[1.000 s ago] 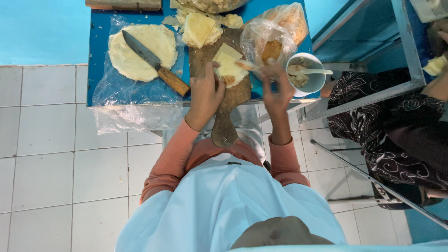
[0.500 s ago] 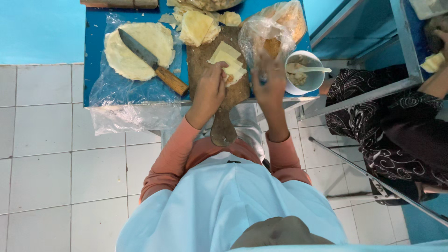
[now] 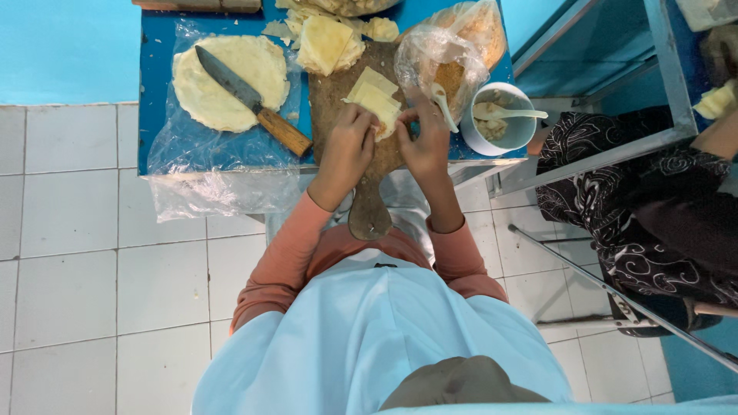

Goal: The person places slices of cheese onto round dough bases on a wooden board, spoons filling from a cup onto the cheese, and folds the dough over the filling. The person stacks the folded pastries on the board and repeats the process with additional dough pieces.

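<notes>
Dough sheet [image 3: 375, 102], pale yellow and square-cut, lies on the wooden board [image 3: 338, 92] on the blue table [image 3: 154, 84], with a bit of brownish filling showing at its near edge. It sits cornerwise, its long axis running from the near edge up and away toward the far left corner. The left hand [image 3: 347, 146] rests on the near left edge, fingers curled and pinching the dough; the right hand [image 3: 425, 138] meets it from the other side, fingertips pressed together on the same edge. The board's handle points back toward the person and hangs past the table edge. To the left, a round flat dough disc [image 3: 231, 81] lies on clear plastic wrap [image 3: 207, 169] (which droops over the table's front), and a knife [image 3: 250, 98] with a wooden handle lies slantwise across it. More cut squares [image 3: 327, 42] are stacked at the far side. To the right stands a clear plastic bag [image 3: 453, 50] of brown crumbs, and beside it a white bowl [image 3: 503, 123] with a white spoon [image 3: 515, 114].
</notes>
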A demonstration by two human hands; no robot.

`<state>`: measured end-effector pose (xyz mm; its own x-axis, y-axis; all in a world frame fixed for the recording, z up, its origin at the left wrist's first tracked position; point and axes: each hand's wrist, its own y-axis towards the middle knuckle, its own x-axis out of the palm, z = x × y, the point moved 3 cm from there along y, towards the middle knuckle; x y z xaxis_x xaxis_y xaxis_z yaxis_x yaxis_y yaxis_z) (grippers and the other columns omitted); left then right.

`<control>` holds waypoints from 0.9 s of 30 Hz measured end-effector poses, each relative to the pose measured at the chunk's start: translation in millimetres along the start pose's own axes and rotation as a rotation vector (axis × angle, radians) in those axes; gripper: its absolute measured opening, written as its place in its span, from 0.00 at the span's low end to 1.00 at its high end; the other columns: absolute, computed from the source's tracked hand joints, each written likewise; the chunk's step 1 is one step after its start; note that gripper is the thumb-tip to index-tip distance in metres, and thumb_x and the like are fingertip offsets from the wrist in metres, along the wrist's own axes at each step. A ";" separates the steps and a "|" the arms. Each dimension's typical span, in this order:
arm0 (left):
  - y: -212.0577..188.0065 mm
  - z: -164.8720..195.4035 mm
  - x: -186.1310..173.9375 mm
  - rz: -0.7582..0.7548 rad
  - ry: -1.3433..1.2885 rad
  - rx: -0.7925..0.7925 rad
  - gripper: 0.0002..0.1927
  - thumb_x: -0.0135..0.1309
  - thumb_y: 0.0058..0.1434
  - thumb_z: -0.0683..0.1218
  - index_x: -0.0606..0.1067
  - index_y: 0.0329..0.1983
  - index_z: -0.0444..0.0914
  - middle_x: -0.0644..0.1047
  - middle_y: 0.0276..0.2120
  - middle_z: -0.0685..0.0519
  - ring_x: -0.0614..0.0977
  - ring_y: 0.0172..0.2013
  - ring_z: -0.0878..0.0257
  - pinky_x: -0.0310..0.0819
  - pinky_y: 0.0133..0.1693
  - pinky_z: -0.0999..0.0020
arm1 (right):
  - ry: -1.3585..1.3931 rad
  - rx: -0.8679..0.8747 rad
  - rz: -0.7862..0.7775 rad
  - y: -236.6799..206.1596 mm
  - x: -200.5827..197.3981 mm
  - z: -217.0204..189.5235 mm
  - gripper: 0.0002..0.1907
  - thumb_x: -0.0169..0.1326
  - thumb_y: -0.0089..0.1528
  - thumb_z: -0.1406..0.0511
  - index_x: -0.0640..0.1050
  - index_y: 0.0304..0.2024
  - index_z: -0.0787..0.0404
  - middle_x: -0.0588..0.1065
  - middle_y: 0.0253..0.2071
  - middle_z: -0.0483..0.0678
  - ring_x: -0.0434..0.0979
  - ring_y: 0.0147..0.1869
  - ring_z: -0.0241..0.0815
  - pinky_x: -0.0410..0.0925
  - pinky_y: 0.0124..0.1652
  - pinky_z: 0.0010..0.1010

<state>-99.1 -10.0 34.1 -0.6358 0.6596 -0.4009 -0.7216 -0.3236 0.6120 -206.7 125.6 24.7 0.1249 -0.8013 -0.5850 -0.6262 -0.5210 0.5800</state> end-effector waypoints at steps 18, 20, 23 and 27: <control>-1.7 -3.4 3.7 -0.019 0.079 -0.028 0.06 0.56 0.61 0.34 0.74 0.41 0.33 0.73 0.41 0.42 0.74 0.45 0.42 0.69 0.46 0.50 | 0.342 0.029 0.059 -9.4 20.6 4.2 0.36 0.63 0.60 0.79 0.66 0.69 0.62 0.73 0.50 0.51 0.80 0.46 0.38 0.76 0.45 0.26; -0.7 -3.3 3.5 -0.024 0.068 -0.033 0.09 0.56 0.61 0.35 0.72 0.44 0.33 0.73 0.41 0.41 0.74 0.45 0.41 0.68 0.46 0.50 | 0.254 -0.081 0.082 -12.1 18.9 -3.5 0.33 0.61 0.62 0.79 0.67 0.67 0.60 0.73 0.52 0.52 0.82 0.48 0.40 0.77 0.47 0.28; 0.3 -2.8 3.4 -0.027 0.048 -0.046 0.13 0.55 0.61 0.35 0.71 0.48 0.33 0.73 0.41 0.42 0.75 0.45 0.42 0.68 0.47 0.50 | 0.065 -0.155 -0.013 -15.4 13.1 -14.0 0.34 0.59 0.64 0.78 0.66 0.70 0.61 0.73 0.51 0.54 0.81 0.47 0.45 0.74 0.48 0.35; -0.9 -1.4 2.8 -0.013 0.064 -0.004 0.14 0.55 0.59 0.34 0.73 0.49 0.33 0.74 0.42 0.41 0.74 0.45 0.41 0.69 0.47 0.50 | 0.072 -0.149 -0.077 -13.7 9.1 -27.0 0.31 0.56 0.66 0.78 0.66 0.70 0.60 0.73 0.54 0.57 0.81 0.48 0.47 0.74 0.46 0.35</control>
<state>-100.6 -8.8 31.5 -0.6425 0.6188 -0.4520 -0.7311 -0.3183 0.6035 -176.3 117.5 26.7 0.2265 -0.7734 -0.5921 -0.4922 -0.6155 0.6155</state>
